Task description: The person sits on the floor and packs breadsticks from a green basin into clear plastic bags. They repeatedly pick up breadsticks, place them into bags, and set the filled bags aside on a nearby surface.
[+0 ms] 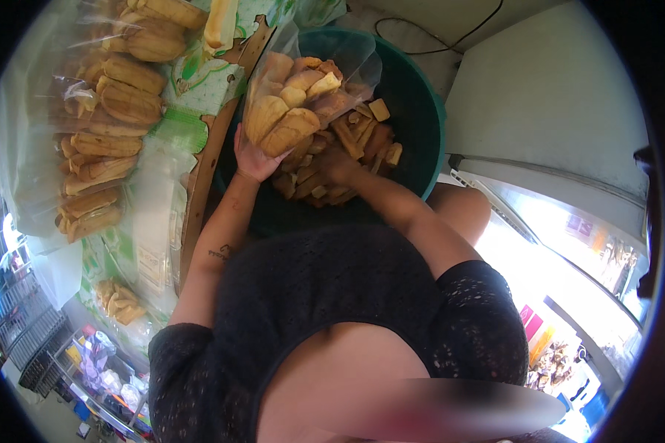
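1. Clear plastic bag (303, 96), partly filled with golden bread pieces, is held up by the left hand (255, 159); its fingers are clamped under the bag's lower edge, the mouth open above them.
2. Just right of those fingers, the right hand (338, 164) is buried in a heap of loose bread pieces (355, 144) inside a dark green tub (421, 111). Whether its fingers are closed on a piece or spread, I cannot tell.
3. To do this well, I judge the left fingers should keep the bag's mouth wide and directly over the tub, so dropped pieces fall back in.
4. The right fingers likely do best lifting a few pieces at once, gently, since the bread looks crumbly.
5. Left of the left fingers, filled bags of bread (118, 103) lie in rows on a table with a green-patterned cloth (199, 81).
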The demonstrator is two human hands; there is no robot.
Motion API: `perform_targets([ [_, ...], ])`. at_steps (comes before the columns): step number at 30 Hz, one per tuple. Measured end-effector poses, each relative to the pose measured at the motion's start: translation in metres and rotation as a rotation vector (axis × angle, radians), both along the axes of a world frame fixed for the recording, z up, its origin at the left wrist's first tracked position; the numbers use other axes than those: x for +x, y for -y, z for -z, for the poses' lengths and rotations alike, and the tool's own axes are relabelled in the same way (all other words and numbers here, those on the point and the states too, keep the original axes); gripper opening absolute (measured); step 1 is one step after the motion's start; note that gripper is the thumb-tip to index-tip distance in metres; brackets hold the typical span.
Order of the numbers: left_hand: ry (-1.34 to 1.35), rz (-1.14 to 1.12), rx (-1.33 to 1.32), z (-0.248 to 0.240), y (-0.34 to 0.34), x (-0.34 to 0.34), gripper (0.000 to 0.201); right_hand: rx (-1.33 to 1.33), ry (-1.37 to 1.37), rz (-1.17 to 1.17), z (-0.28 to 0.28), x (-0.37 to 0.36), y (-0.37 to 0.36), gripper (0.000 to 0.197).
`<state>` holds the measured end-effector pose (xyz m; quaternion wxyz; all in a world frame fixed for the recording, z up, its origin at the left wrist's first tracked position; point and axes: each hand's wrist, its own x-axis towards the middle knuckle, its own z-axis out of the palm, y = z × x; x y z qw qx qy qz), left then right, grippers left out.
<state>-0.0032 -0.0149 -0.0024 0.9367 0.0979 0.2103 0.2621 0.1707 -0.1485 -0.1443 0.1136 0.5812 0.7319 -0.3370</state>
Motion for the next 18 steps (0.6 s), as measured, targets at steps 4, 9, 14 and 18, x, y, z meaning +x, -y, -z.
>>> perform_targets([
  [4,-0.257,-0.004,0.488,0.007,-0.002,0.005,0.065,-0.134,-0.295,-0.009,-0.030,-0.030,0.011,0.052],
  [9,-0.038,-0.006,0.018,0.017,-0.014,0.012,0.066,-0.283,0.089,-0.362,-0.066,0.006,-0.012,0.057],
  [14,0.040,0.035,-0.033,0.010,-0.020,0.017,0.063,-0.498,0.023,0.321,-0.078,0.045,-0.058,0.057],
  [18,-0.497,0.081,1.175,0.002,-0.021,0.013,0.050,-0.224,-0.074,0.321,-0.040,0.019,-0.070,0.056],
])
